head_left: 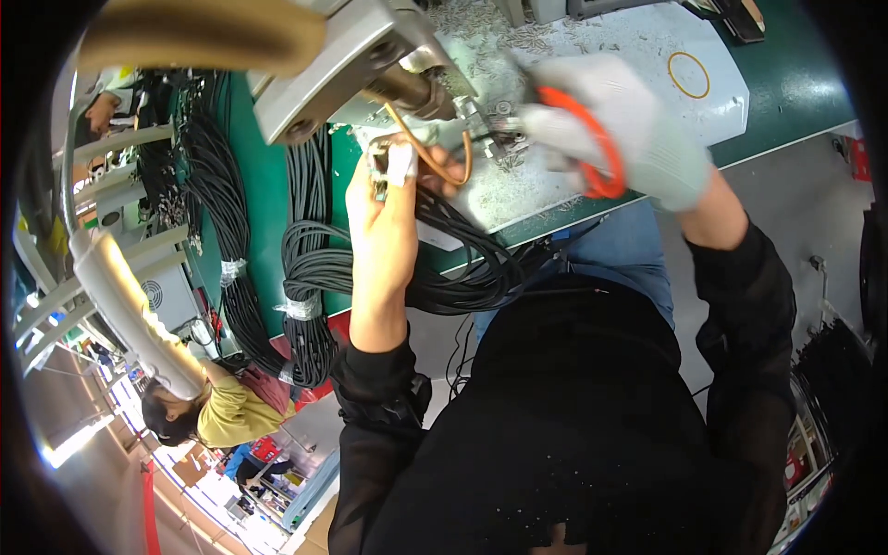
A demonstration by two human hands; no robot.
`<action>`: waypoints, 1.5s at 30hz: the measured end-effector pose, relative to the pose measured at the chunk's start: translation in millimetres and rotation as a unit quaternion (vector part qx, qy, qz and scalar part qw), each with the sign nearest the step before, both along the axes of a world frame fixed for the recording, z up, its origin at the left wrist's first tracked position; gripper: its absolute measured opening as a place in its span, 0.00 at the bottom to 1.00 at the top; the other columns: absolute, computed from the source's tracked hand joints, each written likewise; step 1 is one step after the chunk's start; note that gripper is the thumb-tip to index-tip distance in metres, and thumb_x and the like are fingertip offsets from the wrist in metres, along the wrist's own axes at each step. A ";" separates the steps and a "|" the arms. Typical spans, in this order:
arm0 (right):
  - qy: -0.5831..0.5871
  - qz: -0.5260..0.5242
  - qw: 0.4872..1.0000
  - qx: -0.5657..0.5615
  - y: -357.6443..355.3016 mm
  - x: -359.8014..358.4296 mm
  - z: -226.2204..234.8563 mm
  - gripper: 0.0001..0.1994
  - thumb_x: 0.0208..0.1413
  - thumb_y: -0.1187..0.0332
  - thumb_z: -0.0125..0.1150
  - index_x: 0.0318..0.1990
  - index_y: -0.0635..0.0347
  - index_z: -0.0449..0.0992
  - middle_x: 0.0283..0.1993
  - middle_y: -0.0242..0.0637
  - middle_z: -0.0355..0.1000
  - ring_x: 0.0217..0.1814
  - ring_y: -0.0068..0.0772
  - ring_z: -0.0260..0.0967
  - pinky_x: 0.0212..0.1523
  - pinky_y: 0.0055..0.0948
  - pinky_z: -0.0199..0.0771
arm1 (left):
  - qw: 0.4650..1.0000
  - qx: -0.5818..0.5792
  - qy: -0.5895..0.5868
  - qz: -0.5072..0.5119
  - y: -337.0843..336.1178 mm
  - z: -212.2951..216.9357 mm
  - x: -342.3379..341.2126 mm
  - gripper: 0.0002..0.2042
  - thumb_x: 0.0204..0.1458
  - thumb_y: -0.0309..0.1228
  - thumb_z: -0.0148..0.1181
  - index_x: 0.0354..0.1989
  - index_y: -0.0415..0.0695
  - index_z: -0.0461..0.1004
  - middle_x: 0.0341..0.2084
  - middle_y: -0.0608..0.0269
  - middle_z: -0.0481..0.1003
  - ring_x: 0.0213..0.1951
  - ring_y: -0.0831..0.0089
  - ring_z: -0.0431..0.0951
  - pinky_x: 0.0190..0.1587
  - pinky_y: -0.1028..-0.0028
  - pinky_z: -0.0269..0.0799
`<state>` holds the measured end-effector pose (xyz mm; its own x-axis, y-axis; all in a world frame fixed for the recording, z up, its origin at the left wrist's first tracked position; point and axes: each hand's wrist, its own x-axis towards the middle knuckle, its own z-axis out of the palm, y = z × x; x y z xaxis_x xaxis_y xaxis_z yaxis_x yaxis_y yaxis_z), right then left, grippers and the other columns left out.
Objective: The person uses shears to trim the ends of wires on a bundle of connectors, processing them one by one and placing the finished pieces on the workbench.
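Observation:
My left hand (384, 217), with a white wrap on a fingertip, is closed beneath the grey press head (356, 69). Small shiny metal pieces (379, 166) show between its thumb and fingers; their exact kind is unclear. Beside these fingers hangs a bent copper-coloured tube (425, 153). Black cables (462, 264) trail from near this hand over the bench edge to my lap. My right hand (606, 120), in a pale glove and smeared by motion, is closed on an orange-handled hand tool (601, 139). The tool's tip is blurred near the metal fixture (495, 134) under the press.
Loose metal bits lie scattered over the white board (592, 37) on the green bench (805, 83). A yellow ring (688, 75) rests on the board. Tied bundles of black cable (217, 185) lie at left, near a lamp (134, 314). A person in yellow (236, 412) sits beyond.

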<state>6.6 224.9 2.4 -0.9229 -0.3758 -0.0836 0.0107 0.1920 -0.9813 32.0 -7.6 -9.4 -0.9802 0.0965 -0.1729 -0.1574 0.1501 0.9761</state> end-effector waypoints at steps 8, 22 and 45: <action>0.175 -0.041 0.973 0.145 1.8 52.9 44.7 0.10 0.50 0.66 0.59 0.34 0.65 0.74 0.18 0.33 0.65 0.20 0.18 0.63 0.23 0.21 0.63 | 0.940 0.092 -0.149 -0.292 4.6 29.4 46.4 0.08 0.57 0.28 0.52 0.43 0.39 0.67 0.27 0.62 0.71 0.31 0.75 0.73 0.39 0.75 0.68; -0.140 -0.027 0.987 -0.072 9.5 76.7 42.0 0.15 0.54 0.60 0.59 0.25 0.64 0.69 0.14 0.33 0.65 0.14 0.18 0.62 0.16 0.23 0.60 | 0.990 0.019 0.071 -0.117 45.1 32.4 71.5 0.13 0.48 0.17 0.57 0.40 0.39 0.60 0.25 0.66 0.67 0.26 0.87 0.63 0.29 0.84 0.58; 0.068 -0.019 0.993 0.094 7.8 75.6 38.6 0.09 0.50 0.68 0.57 0.31 0.67 0.74 0.16 0.32 0.67 0.15 0.18 0.62 0.23 0.19 0.65 | 0.982 -0.058 0.070 -0.167 55.9 33.1 67.3 0.14 0.47 0.18 0.57 0.39 0.41 0.60 0.26 0.72 0.66 0.28 0.87 0.63 0.31 0.85 0.59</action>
<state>82.2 232.7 41.0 -0.9434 -0.3308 -0.0225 -0.1091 0.3739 -0.9210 99.3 48.3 23.7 -0.9118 0.4051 -0.0672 0.0544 0.2813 0.9581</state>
